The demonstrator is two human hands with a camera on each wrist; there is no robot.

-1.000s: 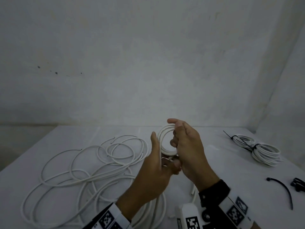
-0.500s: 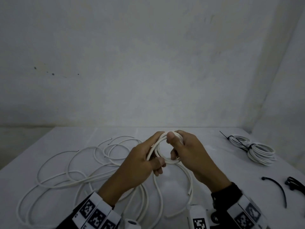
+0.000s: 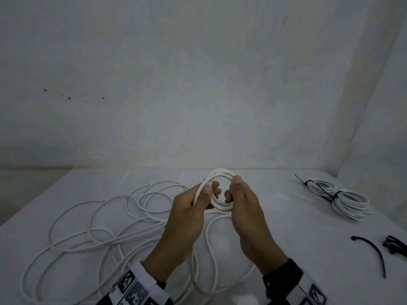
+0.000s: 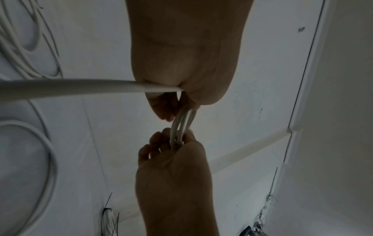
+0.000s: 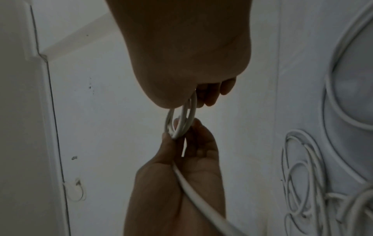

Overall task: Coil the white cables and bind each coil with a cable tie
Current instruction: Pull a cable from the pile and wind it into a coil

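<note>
A white table [image 3: 286, 216] fills the lower half of the head view, under a bare grey wall. Loose cable [image 3: 105, 227] sprawls across its lower left. Two tied bundles [image 3: 350, 203] lie at the right edge, with black cable ties [image 3: 374, 249] below them. At centre, raised above the table, the left hand [image 3: 187, 208] and right hand [image 3: 244, 208] each pinch a side of a small coil [image 3: 222, 190].
</note>
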